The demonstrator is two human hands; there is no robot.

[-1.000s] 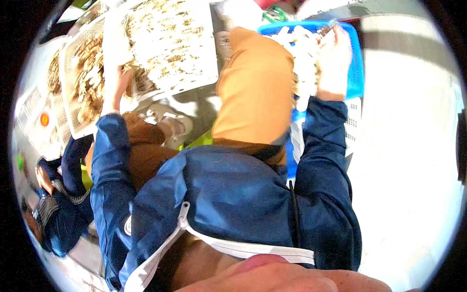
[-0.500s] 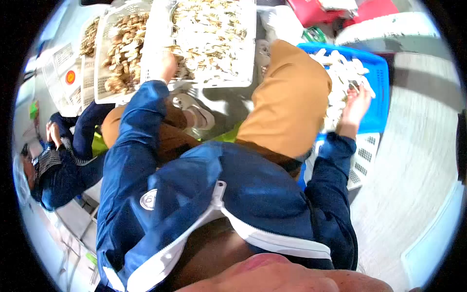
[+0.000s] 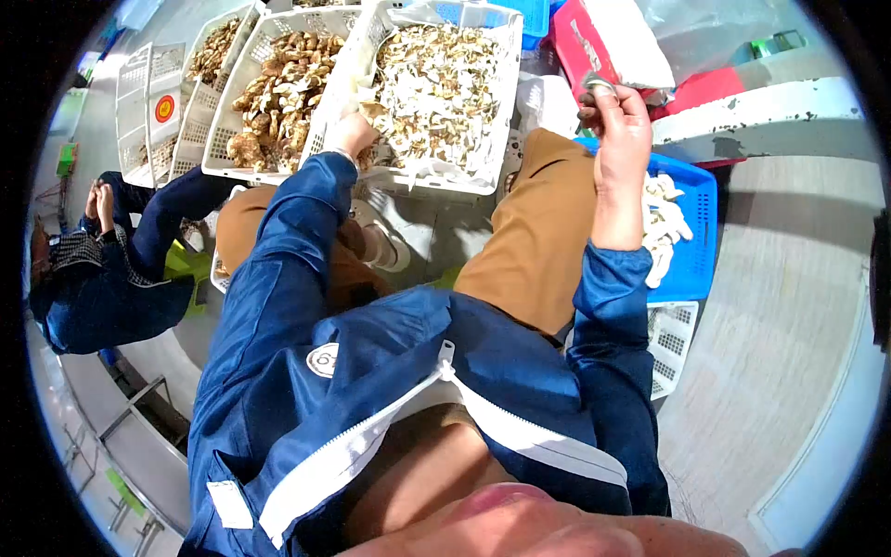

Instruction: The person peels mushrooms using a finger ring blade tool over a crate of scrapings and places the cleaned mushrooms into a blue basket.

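Observation:
My left hand is at the near left corner of a white crate filled with pale and brown mushroom trimmings. Its fingers are closed around a brown mushroom, partly hidden by the hand. My right hand is raised above my knee, beside a red and white package. Its fingers are pinched on a small greyish object, too little of which shows to name. Below that hand, a blue basket holds white peeled mushrooms.
Left of the trimmings stands a white crate of whole brown mushrooms, then another mushroom crate. A person sits at the far left with hands together. A white perforated crate is under the blue basket.
My right hand has risen from the mushrooms in the blue basket and moved forward and left. My left hand stays at the crate's corner. The whole view has shifted.

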